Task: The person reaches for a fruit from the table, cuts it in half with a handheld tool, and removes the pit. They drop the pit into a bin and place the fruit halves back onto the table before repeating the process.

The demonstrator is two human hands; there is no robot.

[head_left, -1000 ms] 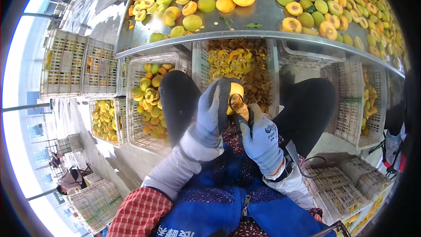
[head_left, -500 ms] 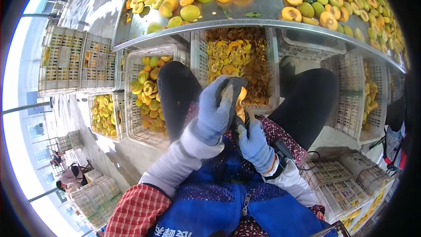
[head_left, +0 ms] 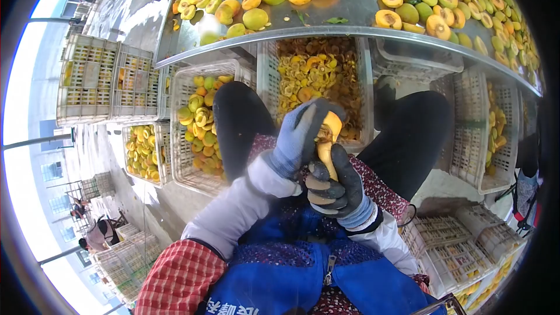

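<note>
I sit with both gloved hands raised over my lap. My left hand (head_left: 294,137), in a grey-blue glove, is closed around a yellow fruit half (head_left: 332,122) with its cut face toward my right hand. Just below it, my right hand (head_left: 338,189) is turned palm up in a dark-palmed glove. It is fisted on a tan, upright hand tool (head_left: 324,154) whose tip touches the fruit. The tool's working end is hidden between the hands.
A steel table (head_left: 350,29) ahead carries many whole and halved fruits. A crate of pits and scraps (head_left: 315,76) stands between my knees. Crates of halves (head_left: 198,122) stand left and right (head_left: 484,128), stacked crates (head_left: 99,81) far left. A person (head_left: 96,236) works at the lower left.
My right hand has turned palm up and closed into a fist under the fruit. The left hand shifted slightly right with the fruit, whose cut face now shows more.
</note>
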